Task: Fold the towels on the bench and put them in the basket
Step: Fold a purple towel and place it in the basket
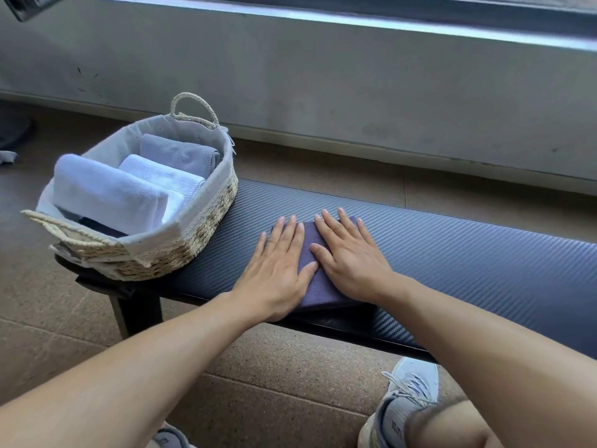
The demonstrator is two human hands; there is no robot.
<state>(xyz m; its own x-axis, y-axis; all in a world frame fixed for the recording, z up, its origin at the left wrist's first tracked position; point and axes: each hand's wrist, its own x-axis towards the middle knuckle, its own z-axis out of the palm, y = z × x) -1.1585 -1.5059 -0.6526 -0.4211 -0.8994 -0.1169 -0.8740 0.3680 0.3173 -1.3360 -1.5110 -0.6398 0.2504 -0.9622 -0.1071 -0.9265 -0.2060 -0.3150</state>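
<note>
Both hands, left hand (277,270) and right hand (350,258), pressed flat-fingered on the purple towel (318,286); the basket (206,218) sat left, probably nearer the left hand.

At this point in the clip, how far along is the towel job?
Done: three folded towels, two white and one grey, already sit in the basket at the bench's left end. In hand: the left hand and right hand press flat on a folded purple towel lying on the bench. Left: that towel still has to go into the basket. No other loose towel shows on the bench.
</note>
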